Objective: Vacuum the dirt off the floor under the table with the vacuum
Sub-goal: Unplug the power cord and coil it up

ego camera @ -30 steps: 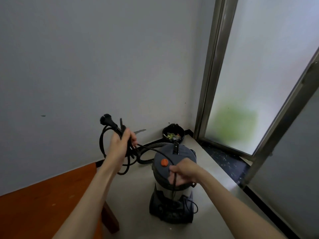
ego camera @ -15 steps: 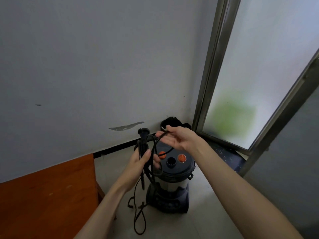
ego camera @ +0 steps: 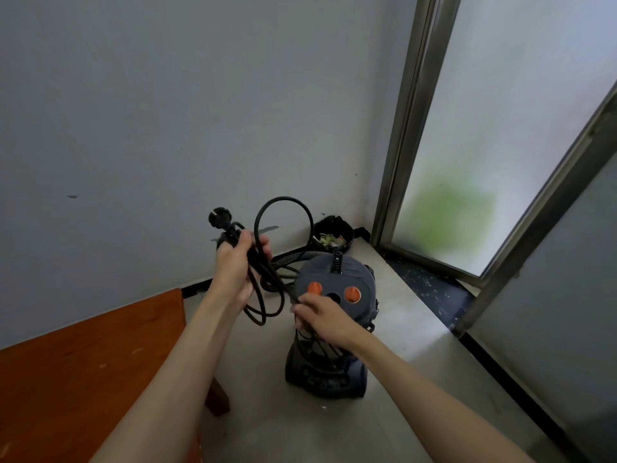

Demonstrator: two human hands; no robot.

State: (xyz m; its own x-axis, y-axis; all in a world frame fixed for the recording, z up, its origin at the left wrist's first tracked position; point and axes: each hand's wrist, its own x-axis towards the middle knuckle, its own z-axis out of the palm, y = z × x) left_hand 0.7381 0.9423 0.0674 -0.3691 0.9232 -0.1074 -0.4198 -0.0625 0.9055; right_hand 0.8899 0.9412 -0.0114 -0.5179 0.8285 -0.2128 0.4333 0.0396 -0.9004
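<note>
A grey canister vacuum (ego camera: 334, 332) with two orange knobs on its lid stands on the pale floor in the room's corner. My left hand (ego camera: 238, 265) grips a bundle of loops of the vacuum's black power cord (ego camera: 283, 203), with the plug (ego camera: 220, 218) sticking up above my fist. My right hand (ego camera: 319, 317) pinches a stretch of the same cord just in front of the vacuum's lid. More cord hangs down the vacuum's front. The vacuum's hose (ego camera: 293, 257) lies along the wall behind it.
A reddish wooden table (ego camera: 83, 369) fills the lower left, its leg (ego camera: 218, 397) close to the vacuum. A black bin (ego camera: 334, 233) with scraps sits in the corner. A metal-framed frosted glass door (ego camera: 484, 162) and a dark threshold (ego camera: 430, 289) lie to the right.
My right hand came down from above the vacuum to the cord in front of the lid. My left hand rose with the bundle, which now carries another loop.
</note>
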